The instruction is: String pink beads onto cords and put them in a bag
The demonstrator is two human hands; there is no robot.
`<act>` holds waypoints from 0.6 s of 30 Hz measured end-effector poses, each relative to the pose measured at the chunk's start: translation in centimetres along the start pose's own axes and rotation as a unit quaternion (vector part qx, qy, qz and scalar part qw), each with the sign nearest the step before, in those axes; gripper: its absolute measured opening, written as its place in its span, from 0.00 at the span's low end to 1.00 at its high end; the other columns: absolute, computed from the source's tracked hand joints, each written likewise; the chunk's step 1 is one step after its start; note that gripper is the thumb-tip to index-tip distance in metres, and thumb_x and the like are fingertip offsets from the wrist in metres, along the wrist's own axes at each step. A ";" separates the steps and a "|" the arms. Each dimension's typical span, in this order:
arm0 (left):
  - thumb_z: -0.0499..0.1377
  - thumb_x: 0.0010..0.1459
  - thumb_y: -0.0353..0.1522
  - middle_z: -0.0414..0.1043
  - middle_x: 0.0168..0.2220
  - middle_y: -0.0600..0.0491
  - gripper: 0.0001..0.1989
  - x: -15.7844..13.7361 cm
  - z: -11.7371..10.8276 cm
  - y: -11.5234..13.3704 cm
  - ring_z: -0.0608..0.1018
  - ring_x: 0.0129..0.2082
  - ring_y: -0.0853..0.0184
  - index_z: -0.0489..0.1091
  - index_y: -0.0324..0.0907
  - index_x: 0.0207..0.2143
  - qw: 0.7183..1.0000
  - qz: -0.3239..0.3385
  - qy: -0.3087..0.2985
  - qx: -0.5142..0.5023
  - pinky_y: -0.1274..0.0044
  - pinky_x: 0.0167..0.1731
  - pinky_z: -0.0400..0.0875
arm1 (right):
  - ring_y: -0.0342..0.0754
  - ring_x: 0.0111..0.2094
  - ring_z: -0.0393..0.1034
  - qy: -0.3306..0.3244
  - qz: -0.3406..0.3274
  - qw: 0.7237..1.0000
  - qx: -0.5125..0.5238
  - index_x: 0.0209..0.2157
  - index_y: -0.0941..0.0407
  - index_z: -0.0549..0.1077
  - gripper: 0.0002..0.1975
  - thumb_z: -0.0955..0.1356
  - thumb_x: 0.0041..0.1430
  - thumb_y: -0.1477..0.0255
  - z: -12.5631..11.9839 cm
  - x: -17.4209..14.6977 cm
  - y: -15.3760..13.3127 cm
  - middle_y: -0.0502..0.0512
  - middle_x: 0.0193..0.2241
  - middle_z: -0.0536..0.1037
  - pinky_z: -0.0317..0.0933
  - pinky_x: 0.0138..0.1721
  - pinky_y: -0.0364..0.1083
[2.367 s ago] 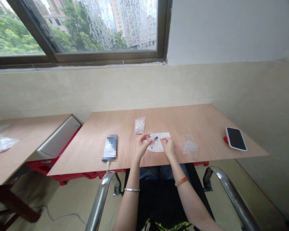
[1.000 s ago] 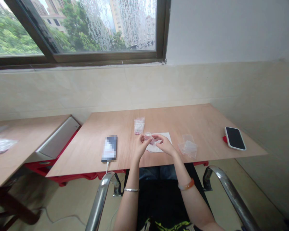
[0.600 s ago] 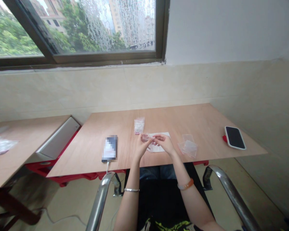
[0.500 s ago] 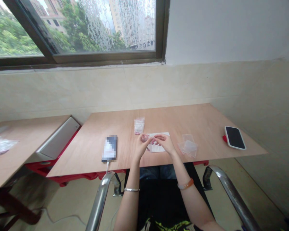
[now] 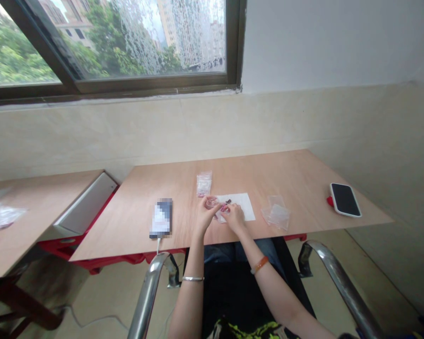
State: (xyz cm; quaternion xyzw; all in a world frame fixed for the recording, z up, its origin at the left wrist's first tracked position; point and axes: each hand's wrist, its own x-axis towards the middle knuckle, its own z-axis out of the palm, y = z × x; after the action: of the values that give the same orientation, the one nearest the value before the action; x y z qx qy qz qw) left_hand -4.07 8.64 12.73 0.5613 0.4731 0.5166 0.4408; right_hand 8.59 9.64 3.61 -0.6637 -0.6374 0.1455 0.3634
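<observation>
Pinkish coil (image 5: 211,202): best held lightly at 1 edge

The pinkish coil is pinched by the left grip (image 5: 205,217) near the left edge of the white sheet (image 5: 248,207). It is judged light, springy and easily tangled. Whether the right grip (image 5: 235,217), just to the right, is closed on anything cannot be told. A small dark piece (image 5: 228,202) is seen just beyond.
</observation>
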 end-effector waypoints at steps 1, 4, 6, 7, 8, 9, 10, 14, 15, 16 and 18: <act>0.66 0.45 0.36 0.71 0.28 0.53 0.16 0.0 0.0 0.0 0.75 0.26 0.71 0.68 0.38 0.34 1.000 0.000 -0.002 0.000 0.83 0.21 0.68 | 0.51 0.37 0.67 0.002 0.002 1.000 -0.002 0.30 0.56 0.75 0.06 0.72 0.48 0.69 0.2 0.0 0.0 0.56 0.31 0.74 0.60 0.38 0.46; 0.66 0.45 0.38 0.71 0.28 0.53 0.17 -0.1 0.0 -0.1 0.74 0.24 0.71 0.68 0.38 0.35 1.000 -0.004 -0.012 -0.004 0.83 0.19 0.68 | 0.51 0.36 0.67 0.010 0.002 1.000 0.005 0.28 0.55 0.75 0.04 0.70 0.50 0.70 0.5 -0.1 -0.1 0.56 0.30 0.74 0.60 0.38 0.47; 0.66 0.45 0.39 0.71 0.28 0.53 0.19 -0.1 0.0 -0.2 0.74 0.25 0.70 0.68 0.38 0.35 1.000 -0.006 -0.016 -0.003 0.82 0.18 0.67 | 0.50 0.35 0.66 0.016 0.000 1.000 0.026 0.28 0.56 0.75 0.04 0.68 0.52 0.71 0.4 -0.2 -0.2 0.56 0.30 0.74 0.60 0.38 0.47; 0.67 0.45 0.39 0.71 0.29 0.53 0.19 -0.1 -0.1 -0.4 0.74 0.24 0.70 0.67 0.38 0.36 1.000 -0.009 -0.016 -0.002 0.83 0.18 0.67 | 0.50 0.35 0.66 0.021 0.004 0.999 0.044 0.28 0.56 0.75 0.05 0.68 0.53 0.70 0.1 -0.2 -0.3 0.56 0.29 0.74 0.60 0.38 0.47; 0.67 0.44 0.39 0.71 0.28 0.53 0.19 0.0 -0.1 -0.5 0.74 0.24 0.71 0.67 0.38 0.36 1.000 -0.012 -0.016 0.000 0.83 0.17 0.66 | 0.49 0.34 0.66 0.029 0.012 0.997 0.067 0.28 0.56 0.75 0.06 0.67 0.53 0.70 -0.4 -0.1 -0.5 0.56 0.29 0.74 0.60 0.38 0.47; 0.67 0.44 0.39 0.71 0.27 0.54 0.20 0.0 0.0 -0.6 0.73 0.23 0.71 0.67 0.38 0.36 1.000 -0.015 -0.016 0.001 0.83 0.17 0.65 | 0.49 0.33 0.66 0.038 0.021 0.995 0.094 0.28 0.56 0.75 0.07 0.66 0.54 0.69 -1.0 0.0 -0.7 0.56 0.29 0.74 0.60 0.37 0.47; 0.67 0.44 0.38 0.71 0.26 0.54 0.20 0.0 0.0 -0.8 0.73 0.22 0.72 0.67 0.38 0.36 1.000 -0.016 -0.017 0.002 0.83 0.17 0.65 | 0.48 0.32 0.66 0.050 0.027 0.991 0.124 0.29 0.57 0.75 0.08 0.66 0.54 0.68 -1.7 0.3 -1.0 0.56 0.29 0.74 0.60 0.37 0.46; 0.67 0.44 0.37 0.70 0.26 0.55 0.17 -0.1 0.5 -1.1 0.72 0.23 0.73 0.67 0.39 0.34 1.000 0.000 -0.029 0.013 0.83 0.21 0.65 | 0.46 0.30 0.67 0.063 -0.008 0.968 0.241 0.31 0.57 0.75 0.10 0.67 0.54 0.65 -5.6 1.3 -3.0 0.54 0.30 0.75 0.61 0.35 0.44; 0.66 0.45 0.37 0.70 0.26 0.55 0.16 -0.1 0.7 -1.2 0.72 0.23 0.73 0.67 0.39 0.33 0.999 0.008 -0.035 0.018 0.83 0.21 0.65 | 0.45 0.30 0.67 0.049 -0.023 0.965 0.258 0.32 0.57 0.76 0.10 0.67 0.54 0.65 -6.5 1.4 -3.6 0.54 0.30 0.75 0.61 0.34 0.44; 0.66 0.46 0.37 0.69 0.27 0.55 0.15 -0.1 0.8 -1.2 0.71 0.24 0.73 0.67 0.39 0.33 0.999 0.016 -0.042 0.023 0.83 0.22 0.65 | 0.45 0.31 0.67 0.026 -0.038 0.963 0.264 0.33 0.56 0.76 0.10 0.68 0.54 0.65 -7.3 1.4 -4.1 0.54 0.31 0.74 0.61 0.35 0.44; 0.64 0.47 0.36 0.68 0.27 0.56 0.12 -0.2 1.0 -1.2 0.71 0.24 0.73 0.67 0.39 0.32 0.998 0.027 -0.053 0.028 0.82 0.22 0.64 | 0.46 0.33 0.67 -0.035 -0.065 0.966 0.250 0.33 0.55 0.77 0.10 0.69 0.53 0.64 -8.7 1.1 -4.8 0.54 0.31 0.74 0.61 0.36 0.44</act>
State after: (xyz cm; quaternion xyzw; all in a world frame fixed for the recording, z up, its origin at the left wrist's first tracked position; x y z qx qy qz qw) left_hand -3.14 8.64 11.44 0.6122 0.4480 0.4848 0.4354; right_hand 10.86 7.78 13.15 -0.5035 -0.6350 0.2988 0.5040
